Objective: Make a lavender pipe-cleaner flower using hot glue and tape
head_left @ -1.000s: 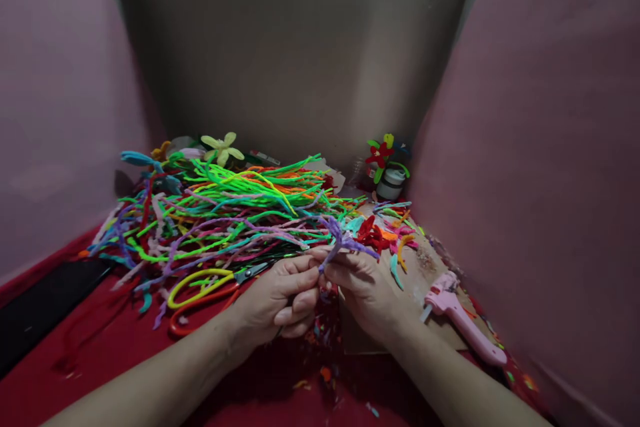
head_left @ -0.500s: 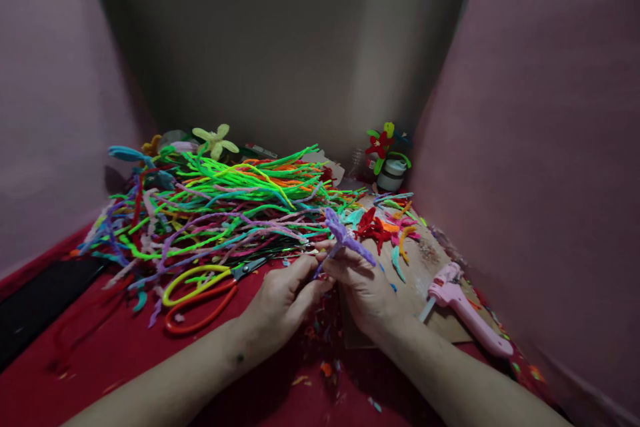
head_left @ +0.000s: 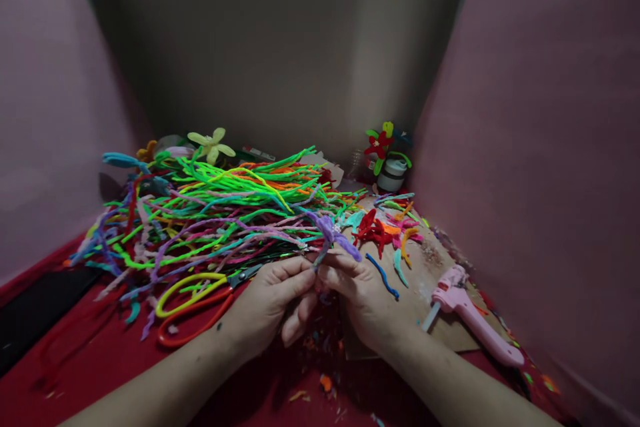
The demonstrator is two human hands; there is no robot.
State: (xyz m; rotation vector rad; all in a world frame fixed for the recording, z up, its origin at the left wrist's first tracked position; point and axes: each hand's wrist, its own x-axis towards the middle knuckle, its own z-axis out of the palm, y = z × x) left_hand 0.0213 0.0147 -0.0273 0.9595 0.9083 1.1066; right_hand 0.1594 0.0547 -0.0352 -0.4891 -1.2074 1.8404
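Observation:
My left hand (head_left: 273,297) and my right hand (head_left: 357,290) meet over the red cloth, both pinching the stem of a small purple pipe-cleaner flower (head_left: 331,232) that stands up between the fingertips. Its petals spread above my fingers. Just beyond lies a big heap of coloured pipe cleaners (head_left: 210,207). Scissors with yellow and orange handles (head_left: 197,300) lie left of my left hand.
A pink glue gun (head_left: 473,323) lies on a cardboard sheet (head_left: 425,280) at the right, among red, orange and teal cut pieces (head_left: 383,230). A small jar with a finished flower (head_left: 390,170) stands at the back. Pink walls close both sides; a cardboard panel is behind.
The purple flower has shifted a little left and lower between my fingers. My left hand's fingers have turned around the stem. The view has drifted slightly.

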